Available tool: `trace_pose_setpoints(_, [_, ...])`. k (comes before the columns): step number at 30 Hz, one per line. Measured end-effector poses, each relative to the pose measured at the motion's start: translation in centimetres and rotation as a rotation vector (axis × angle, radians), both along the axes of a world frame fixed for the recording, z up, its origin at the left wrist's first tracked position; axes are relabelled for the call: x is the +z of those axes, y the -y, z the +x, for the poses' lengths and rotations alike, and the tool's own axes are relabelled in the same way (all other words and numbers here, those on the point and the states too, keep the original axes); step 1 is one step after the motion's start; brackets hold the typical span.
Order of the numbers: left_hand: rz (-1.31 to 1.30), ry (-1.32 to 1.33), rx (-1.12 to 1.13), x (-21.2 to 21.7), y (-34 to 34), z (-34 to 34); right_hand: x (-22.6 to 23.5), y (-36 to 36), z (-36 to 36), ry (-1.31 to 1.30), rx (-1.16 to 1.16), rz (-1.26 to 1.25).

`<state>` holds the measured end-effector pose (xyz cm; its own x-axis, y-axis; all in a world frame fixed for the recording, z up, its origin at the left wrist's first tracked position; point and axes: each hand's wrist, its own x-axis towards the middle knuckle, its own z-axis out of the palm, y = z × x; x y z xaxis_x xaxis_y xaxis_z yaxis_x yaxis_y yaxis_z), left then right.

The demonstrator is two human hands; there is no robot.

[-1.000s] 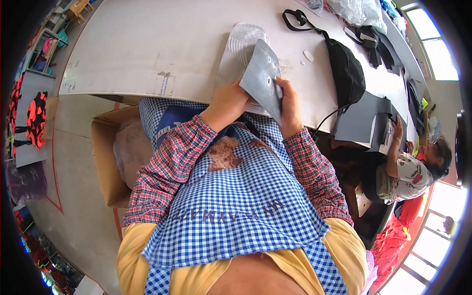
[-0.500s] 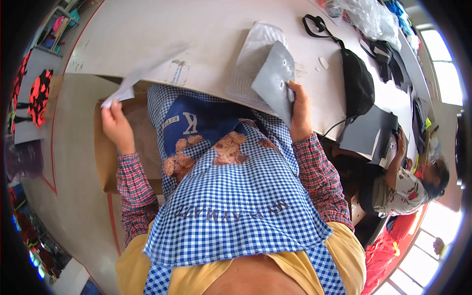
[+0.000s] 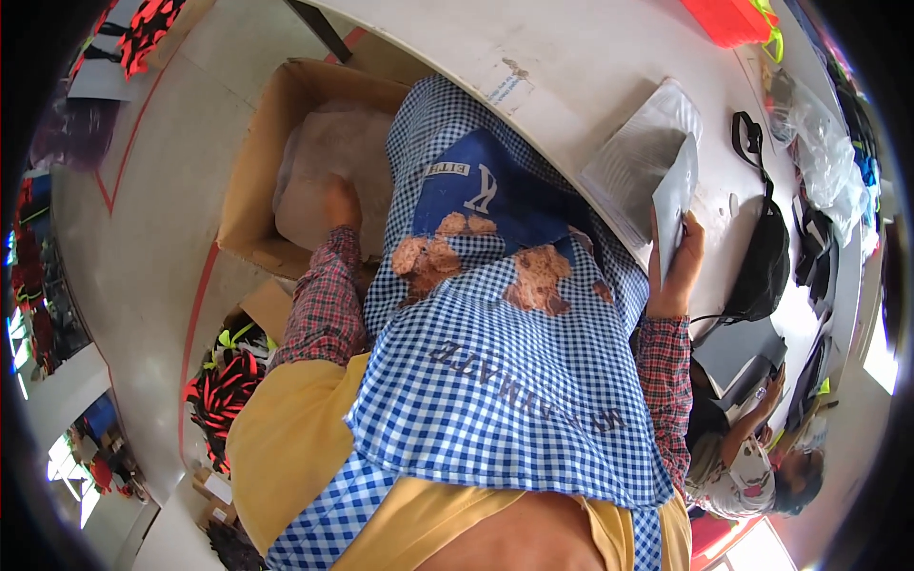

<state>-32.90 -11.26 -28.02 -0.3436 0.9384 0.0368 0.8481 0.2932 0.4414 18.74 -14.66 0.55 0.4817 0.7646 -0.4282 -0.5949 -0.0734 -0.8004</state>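
Note:
My right hand point(image 3: 680, 259) grips a grey flat panel point(image 3: 677, 195) by its lower edge at the table's near edge, thumb on one side and fingers on the other. Beside and partly behind that panel, a stack of pale, clear-wrapped ribbed sheets point(image 3: 624, 157) lies on the table. Down to the left, my left hand point(image 3: 343, 202) reaches into an open cardboard box point(image 3: 249, 181), over the pale translucent sheets point(image 3: 319, 157) inside it. Motion and shadow smear its fingers, so their grip is unclear.
On the white table point(image 3: 533, 48) a black waist bag point(image 3: 762, 262) lies to the right, with clear plastic bags point(image 3: 828, 152) beyond it. An orange-red item point(image 3: 724, 19) sits at the far edge. A co-worker point(image 3: 752, 466) works at the right. Red-and-black goods point(image 3: 228, 390) stand low at the left.
My left hand has let go of the thin white sheet and moved down into the box. The right hand still holds the grey panel, now turned more edge-on. The view has swung left.

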Motion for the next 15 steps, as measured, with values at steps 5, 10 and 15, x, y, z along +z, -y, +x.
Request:
trace_pose_setpoints(5, [-0.222,-0.038,-0.107,-5.6,1.1,0.9,-0.7,-0.2,0.9,0.007,0.04,0.025])
trace_pose_setpoints(10, [-0.383,-0.049,-0.111,-6.3,0.4,1.4,-0.8,-0.2,0.9,0.015,0.031,0.026])
trace_pose_setpoints(15, [-0.568,-0.002,0.052,-4.5,-0.7,2.7,-0.6,0.3,1.1,0.007,0.099,0.028])
